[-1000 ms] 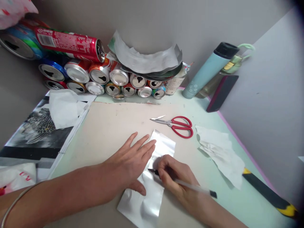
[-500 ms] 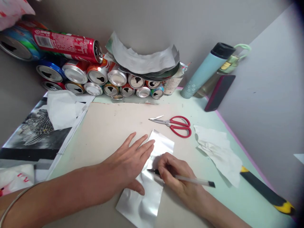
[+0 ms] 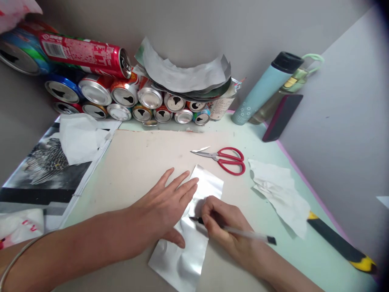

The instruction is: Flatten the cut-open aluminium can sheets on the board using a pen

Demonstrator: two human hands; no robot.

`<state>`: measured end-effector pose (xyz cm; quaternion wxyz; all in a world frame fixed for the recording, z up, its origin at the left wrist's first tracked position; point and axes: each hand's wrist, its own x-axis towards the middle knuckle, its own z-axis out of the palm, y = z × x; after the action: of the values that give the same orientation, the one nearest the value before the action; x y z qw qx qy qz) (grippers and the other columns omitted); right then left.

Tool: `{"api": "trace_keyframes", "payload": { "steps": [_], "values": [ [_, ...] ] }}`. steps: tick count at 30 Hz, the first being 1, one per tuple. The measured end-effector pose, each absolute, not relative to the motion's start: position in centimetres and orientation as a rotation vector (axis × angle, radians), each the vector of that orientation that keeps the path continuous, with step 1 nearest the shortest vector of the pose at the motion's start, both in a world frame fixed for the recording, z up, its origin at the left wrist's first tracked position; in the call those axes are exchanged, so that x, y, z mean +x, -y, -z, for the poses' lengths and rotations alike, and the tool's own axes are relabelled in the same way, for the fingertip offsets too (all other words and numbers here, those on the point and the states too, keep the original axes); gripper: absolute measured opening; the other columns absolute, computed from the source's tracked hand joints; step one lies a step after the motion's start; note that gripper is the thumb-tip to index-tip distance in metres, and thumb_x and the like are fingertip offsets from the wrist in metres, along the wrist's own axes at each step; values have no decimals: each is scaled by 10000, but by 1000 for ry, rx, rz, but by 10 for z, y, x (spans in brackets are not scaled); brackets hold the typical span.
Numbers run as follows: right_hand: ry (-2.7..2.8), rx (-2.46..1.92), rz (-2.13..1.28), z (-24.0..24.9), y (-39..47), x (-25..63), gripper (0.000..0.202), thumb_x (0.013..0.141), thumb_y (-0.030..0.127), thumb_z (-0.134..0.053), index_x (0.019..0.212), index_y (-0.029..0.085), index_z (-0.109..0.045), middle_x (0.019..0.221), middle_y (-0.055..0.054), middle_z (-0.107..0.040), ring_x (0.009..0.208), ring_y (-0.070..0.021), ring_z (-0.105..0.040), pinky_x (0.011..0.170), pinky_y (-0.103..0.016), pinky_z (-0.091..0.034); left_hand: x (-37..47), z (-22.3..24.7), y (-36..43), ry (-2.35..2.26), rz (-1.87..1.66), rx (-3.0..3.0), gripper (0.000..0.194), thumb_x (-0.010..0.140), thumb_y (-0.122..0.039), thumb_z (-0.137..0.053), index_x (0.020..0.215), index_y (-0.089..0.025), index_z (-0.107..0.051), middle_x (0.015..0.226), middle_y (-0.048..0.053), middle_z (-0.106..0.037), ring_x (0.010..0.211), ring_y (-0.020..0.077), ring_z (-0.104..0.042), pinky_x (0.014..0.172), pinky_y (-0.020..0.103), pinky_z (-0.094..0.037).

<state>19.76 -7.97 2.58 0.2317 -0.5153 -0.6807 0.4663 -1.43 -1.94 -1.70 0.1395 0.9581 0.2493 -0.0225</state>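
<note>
A strip of thin silvery metal sheet (image 3: 190,259) lies on the beige board (image 3: 136,154) before me, its surface slightly dented. My left hand (image 3: 167,202) is spread flat over the sheet's left side, fingers apart, thumb resting on the metal. Between the fingers and thumb of my right hand (image 3: 225,223) is a pen (image 3: 249,233) with a clear barrel and black end. Its dark tip meets the sheet near the middle, close to my left palm. Just beyond the sheet lie red-handled scissors (image 3: 229,161), blades pointing left, with a small metal sliver (image 3: 202,149) by them.
Stacked drink cans (image 3: 121,95) line the back wall, with curved cut metal sheets (image 3: 185,77) on top. A blue bottle (image 3: 264,89) and a dark phone-like slab (image 3: 282,117) lean at back right. Crumpled tissue (image 3: 279,190) and a yellow-black handled tool (image 3: 340,241) lie right; a printed picture (image 3: 48,166) left.
The pen's rear end has shifted slightly right and down, with its tip still at the sheet. My left hand stays in place.
</note>
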Motion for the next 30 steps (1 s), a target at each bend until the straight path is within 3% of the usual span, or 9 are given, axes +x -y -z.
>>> {"api": "trace_keyframes", "payload": {
  "steps": [22,30],
  "values": [
    [1808,-1430,-1284,-21,77,199,188,972,224,-470,784,222,-458,717,33,-483,629,-126,-400,566,-254,-345,-16,20,20,-715,12,2771,1231,745,-866,-641,1572,-21,-299,1655,263,-267,1576,381,-135,1247,574,47],
    [1922,-1386,-1226,-25,76,198,204,955,169,-456,764,227,-410,740,26,-482,656,-129,-426,568,-250,-350,-15,20,19,-722,12,2758,1191,768,-850,-633,1582,-49,-293,1651,251,-293,1569,402,-146,1246,607,-22]
  ]
}}
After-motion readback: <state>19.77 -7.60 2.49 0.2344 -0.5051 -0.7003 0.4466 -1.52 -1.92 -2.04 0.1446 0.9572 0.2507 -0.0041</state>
